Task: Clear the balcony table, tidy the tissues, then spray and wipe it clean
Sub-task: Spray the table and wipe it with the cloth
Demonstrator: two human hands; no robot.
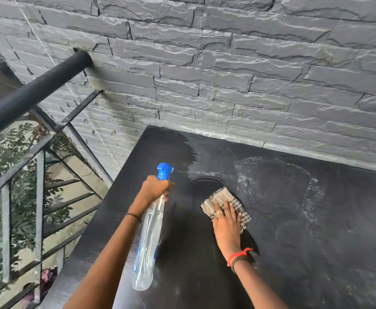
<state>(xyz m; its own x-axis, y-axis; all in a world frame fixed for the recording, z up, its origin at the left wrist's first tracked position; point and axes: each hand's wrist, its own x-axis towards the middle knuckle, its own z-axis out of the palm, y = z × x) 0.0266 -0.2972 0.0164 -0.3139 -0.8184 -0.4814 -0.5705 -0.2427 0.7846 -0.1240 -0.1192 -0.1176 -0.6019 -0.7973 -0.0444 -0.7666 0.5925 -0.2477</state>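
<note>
Our left hand (154, 188) grips the clear spray bottle (148, 237) by its blue head; its label is unreadable. Right of the bottle, our flat, open right hand (226, 221) presses a checked cloth (224, 197) onto the black table (305, 241).

The surface (294, 241) is matt black, marked with pale chalky smears and rings, and darker, seemingly wet, toward its far left corner. The cloth (225, 205) carries a check of grey-brown and white. The spray bottle (148, 237) is clear, with a bright blue trigger head and some blue print low on its side. A red thread (240, 253) and a dark beaded bracelet (239, 262) circle the right wrist; a thin black band (134, 217) circles the left. The wall (227, 63) is grey, patterned as stacked slate. The railing (33, 90) is black, the leaves (22, 197) beyond it green.
</note>
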